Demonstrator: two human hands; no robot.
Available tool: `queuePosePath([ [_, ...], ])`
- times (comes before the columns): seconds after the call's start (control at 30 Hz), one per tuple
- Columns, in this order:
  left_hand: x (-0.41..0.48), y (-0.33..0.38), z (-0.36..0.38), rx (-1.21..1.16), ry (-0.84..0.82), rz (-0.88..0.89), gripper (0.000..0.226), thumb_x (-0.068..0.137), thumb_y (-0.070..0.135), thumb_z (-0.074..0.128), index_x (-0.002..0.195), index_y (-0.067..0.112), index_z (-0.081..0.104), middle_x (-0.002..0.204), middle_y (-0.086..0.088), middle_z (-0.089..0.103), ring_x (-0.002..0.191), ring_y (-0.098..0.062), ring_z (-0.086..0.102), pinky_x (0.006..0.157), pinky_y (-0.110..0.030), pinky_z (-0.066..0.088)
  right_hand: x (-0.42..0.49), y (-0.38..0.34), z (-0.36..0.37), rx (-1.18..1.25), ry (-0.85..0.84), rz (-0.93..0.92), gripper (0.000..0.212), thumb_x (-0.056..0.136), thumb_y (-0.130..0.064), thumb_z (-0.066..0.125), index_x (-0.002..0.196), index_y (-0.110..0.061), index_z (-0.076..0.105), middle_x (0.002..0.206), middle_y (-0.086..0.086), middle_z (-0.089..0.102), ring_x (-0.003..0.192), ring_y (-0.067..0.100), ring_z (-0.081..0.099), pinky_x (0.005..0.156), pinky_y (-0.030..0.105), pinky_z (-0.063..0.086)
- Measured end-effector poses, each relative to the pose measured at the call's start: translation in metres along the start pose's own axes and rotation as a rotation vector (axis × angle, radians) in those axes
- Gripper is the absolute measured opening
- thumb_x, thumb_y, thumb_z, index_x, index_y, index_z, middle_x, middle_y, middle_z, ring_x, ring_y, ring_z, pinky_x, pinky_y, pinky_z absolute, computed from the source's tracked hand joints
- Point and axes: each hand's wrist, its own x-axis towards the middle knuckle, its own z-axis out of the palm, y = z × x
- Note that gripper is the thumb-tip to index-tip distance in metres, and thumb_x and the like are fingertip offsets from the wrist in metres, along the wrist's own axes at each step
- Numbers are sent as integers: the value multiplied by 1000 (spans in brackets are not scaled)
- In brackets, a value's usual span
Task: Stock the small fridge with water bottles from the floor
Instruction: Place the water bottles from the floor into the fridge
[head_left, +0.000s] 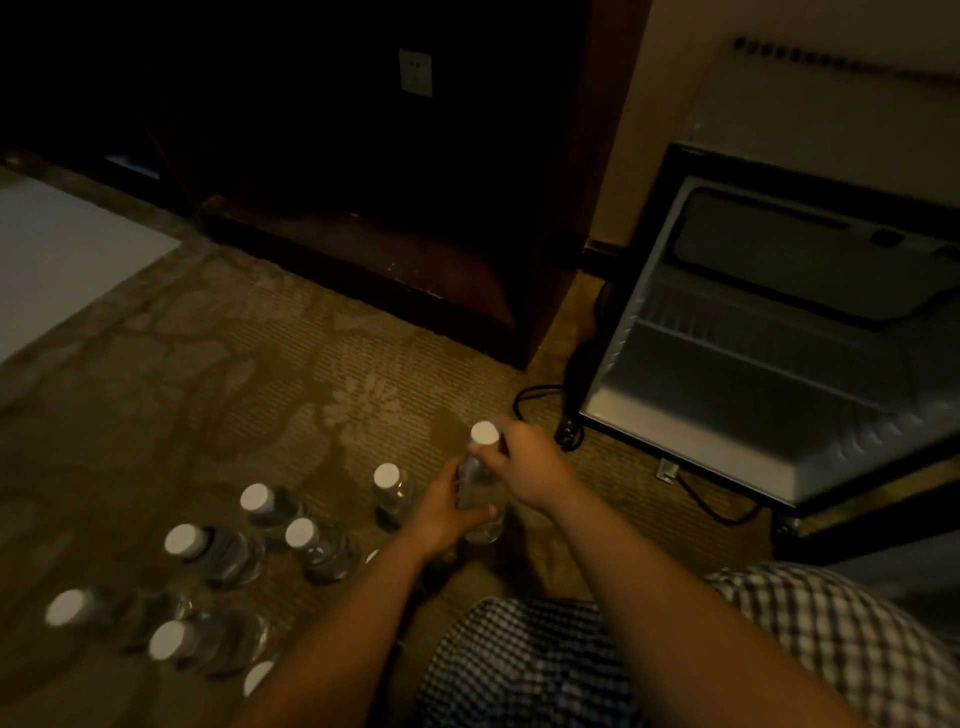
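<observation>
A clear water bottle (480, 491) with a white cap is upright above the carpet, in front of me. My left hand (441, 512) grips its lower body from the left. My right hand (530, 465) grips its neck just below the cap. Several more white-capped bottles (311, 543) stand on the carpet to the left, one (390, 491) just beside my left hand. The small fridge (779, 322) stands open at the right, its pale inside dim, a shelf visible and no bottles seen in it.
A dark wooden cabinet (395, 208) rises behind the bottles. A black power cord (540, 400) loops on the carpet by the fridge's left corner. A pale floor panel (62, 260) lies at the far left. My checked shorts (571, 660) fill the bottom right.
</observation>
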Motion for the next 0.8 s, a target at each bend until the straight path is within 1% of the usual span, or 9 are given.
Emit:
queuePosePath([
  [0.13, -15, 34, 2, 24, 36, 83, 67, 78, 15, 70, 136, 20, 36, 125, 2, 52, 117, -13, 49, 98, -33, 44, -18, -22, -39, 70, 133, -66, 27, 91, -36, 53, 108, -15, 58, 95, 3, 64, 88, 18, 59, 76, 37, 49],
  [0.23, -28, 61, 2, 24, 56, 161, 62, 79, 13, 69, 133, 19, 39, 120, 2, 53, 112, -10, 47, 94, -29, 43, -35, -37, -69, 104, 202, -120, 26, 91, -35, 53, 106, -15, 58, 89, -2, 59, 82, 12, 55, 66, 24, 40],
  [0.3, -34, 79, 1, 14, 43, 230, 58, 78, 12, 71, 128, 21, 43, 116, 5, 56, 112, -12, 51, 91, -27, 46, -49, -45, -92, 110, 241, -151, 25, 91, -36, 54, 101, -13, 59, 82, -2, 57, 76, 13, 53, 63, 25, 37],
  [0.43, -44, 122, 3, 118, -21, 382, 48, 74, 13, 75, 113, 23, 50, 99, 15, 59, 102, -9, 57, 75, -10, 45, -79, -54, -135, 148, 330, -172, 29, 91, -35, 54, 97, -8, 60, 73, -4, 52, 67, 9, 49, 60, 25, 36],
  [0.5, -49, 148, 8, 206, -8, 468, 48, 71, 17, 77, 114, 18, 54, 99, 11, 60, 99, -9, 58, 75, -11, 45, -95, -56, -157, 190, 383, -176, 30, 91, -34, 55, 97, -5, 61, 71, -2, 52, 64, 8, 47, 58, 24, 34],
  [0.63, -55, 199, 20, 350, 24, 599, 51, 70, 24, 78, 115, 17, 56, 105, 3, 63, 100, -13, 59, 81, -25, 47, -120, -53, -201, 252, 436, -219, 26, 88, -31, 60, 97, -7, 61, 80, 14, 54, 71, 15, 48, 64, 29, 38],
  [0.7, -59, 226, 28, 369, 13, 637, 53, 71, 25, 77, 118, 17, 55, 107, 3, 61, 102, -13, 58, 83, -25, 46, -132, -47, -226, 217, 453, -241, 13, 85, -28, 64, 92, -19, 58, 77, 7, 56, 68, 10, 48, 64, 23, 39],
  [0.73, -61, 238, 32, 372, 3, 649, 54, 71, 25, 77, 120, 17, 55, 109, 4, 60, 103, -11, 57, 84, -25, 46, -136, -43, -236, 190, 455, -246, 13, 84, -27, 66, 91, -26, 55, 75, -1, 54, 66, 7, 48, 61, 18, 39],
  [0.8, -64, 262, 42, 363, -33, 671, 54, 72, 25, 76, 121, 16, 54, 113, 3, 60, 104, -10, 56, 85, -24, 46, -146, -35, -253, 150, 434, -238, 24, 83, -27, 67, 100, -31, 51, 79, -13, 53, 72, 0, 51, 63, 13, 38],
])
